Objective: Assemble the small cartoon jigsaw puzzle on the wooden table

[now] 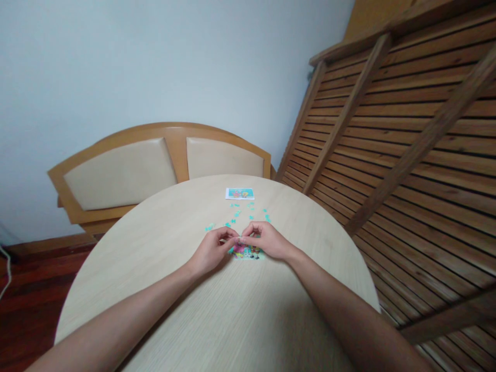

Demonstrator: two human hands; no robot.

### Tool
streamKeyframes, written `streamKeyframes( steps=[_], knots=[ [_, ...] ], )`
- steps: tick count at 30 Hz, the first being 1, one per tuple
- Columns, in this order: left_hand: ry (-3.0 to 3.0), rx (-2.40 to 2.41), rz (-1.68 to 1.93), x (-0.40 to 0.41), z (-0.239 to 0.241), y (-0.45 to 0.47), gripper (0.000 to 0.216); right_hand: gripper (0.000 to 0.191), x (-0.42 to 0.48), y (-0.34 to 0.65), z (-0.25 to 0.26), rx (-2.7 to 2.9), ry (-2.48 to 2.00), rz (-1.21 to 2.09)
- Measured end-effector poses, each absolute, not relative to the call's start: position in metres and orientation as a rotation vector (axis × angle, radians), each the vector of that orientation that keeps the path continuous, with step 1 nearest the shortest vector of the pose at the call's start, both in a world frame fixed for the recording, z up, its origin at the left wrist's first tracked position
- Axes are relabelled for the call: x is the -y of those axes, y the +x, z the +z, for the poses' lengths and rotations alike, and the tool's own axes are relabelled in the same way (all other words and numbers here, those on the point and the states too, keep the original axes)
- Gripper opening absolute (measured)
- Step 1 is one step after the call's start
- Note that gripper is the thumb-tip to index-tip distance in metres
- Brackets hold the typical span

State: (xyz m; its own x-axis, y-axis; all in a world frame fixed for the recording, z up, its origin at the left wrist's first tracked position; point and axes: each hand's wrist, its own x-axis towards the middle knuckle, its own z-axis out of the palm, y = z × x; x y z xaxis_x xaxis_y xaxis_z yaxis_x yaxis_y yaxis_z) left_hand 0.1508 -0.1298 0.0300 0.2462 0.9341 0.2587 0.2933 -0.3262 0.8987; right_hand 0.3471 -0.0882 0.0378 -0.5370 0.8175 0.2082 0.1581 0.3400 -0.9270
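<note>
My left hand (214,249) and my right hand (265,238) meet at the middle of a round pale wooden table (163,268), fingertips pinched together over a small, partly built colourful jigsaw (248,252). Both hands seem to pinch a tiny piece between them; I cannot make it out. Several loose turquoise puzzle pieces (236,213) lie scattered just beyond the hands. Farther back lies a small picture card (239,194) with a cartoon print.
Behind the table stands a wooden bench with two beige padded backs (120,173) against a pale blue wall. A slatted wooden frame (406,155) leans along the right side. Dark red floorboards (34,289) show at the left.
</note>
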Motion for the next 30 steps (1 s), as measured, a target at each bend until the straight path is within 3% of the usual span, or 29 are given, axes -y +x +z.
streamKeyframes(
  steps=[7,12,16,30],
  knots=[
    [1.889,-1.182,1.075,0.129,0.031,0.147,0.024,0.039,0.086,0.348,0.028,1.969,-0.855,1.307],
    [2.059,-1.194,0.864,0.126,0.035,0.134,0.027,0.03,0.083,0.358,0.031,2.266,-0.752,0.966],
    [2.121,-1.193,0.729,0.125,0.037,0.124,0.031,0.039,0.08,0.364,0.028,2.485,-0.635,0.726],
    [2.218,-1.23,0.561,0.128,0.031,0.123,0.026,0.039,0.075,0.364,0.02,2.568,-0.666,0.658]
  ],
)
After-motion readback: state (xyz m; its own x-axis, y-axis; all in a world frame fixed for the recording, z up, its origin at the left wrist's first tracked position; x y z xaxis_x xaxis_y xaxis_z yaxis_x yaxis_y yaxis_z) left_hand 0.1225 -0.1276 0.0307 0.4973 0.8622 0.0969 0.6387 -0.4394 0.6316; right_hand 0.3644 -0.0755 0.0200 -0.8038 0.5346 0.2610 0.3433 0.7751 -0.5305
